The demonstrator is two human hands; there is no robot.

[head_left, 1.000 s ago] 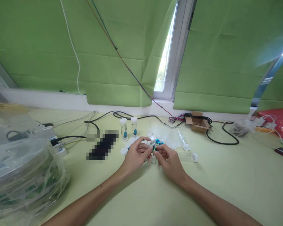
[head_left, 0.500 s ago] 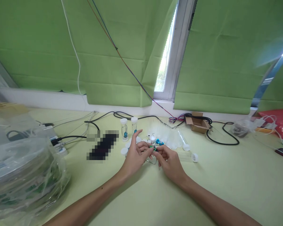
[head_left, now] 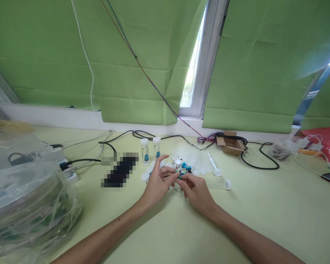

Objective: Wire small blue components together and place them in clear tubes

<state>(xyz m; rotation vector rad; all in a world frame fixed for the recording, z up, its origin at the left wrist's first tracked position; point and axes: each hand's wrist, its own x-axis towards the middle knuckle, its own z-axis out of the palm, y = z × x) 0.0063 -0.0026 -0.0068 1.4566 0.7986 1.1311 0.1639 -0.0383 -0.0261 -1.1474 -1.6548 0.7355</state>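
A small green part [head_left: 178, 172] sits pinched at the fingertips of the left hand [head_left: 157, 182] and right hand [head_left: 197, 189], midway between them and equally near both, out from the bench's [head_left: 165, 227] back edge; its long axis is too small to tell. The left index finger is lifted clear. Beyond, towards that edge, lie bright-blue parts [head_left: 185, 167], with two upright white-capped clear tubes [head_left: 145, 149] to their left.

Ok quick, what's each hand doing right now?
Left hand: pinched closed on a small green part, index finger raised.
Right hand: pinched closed on the same part, which is mostly hidden.
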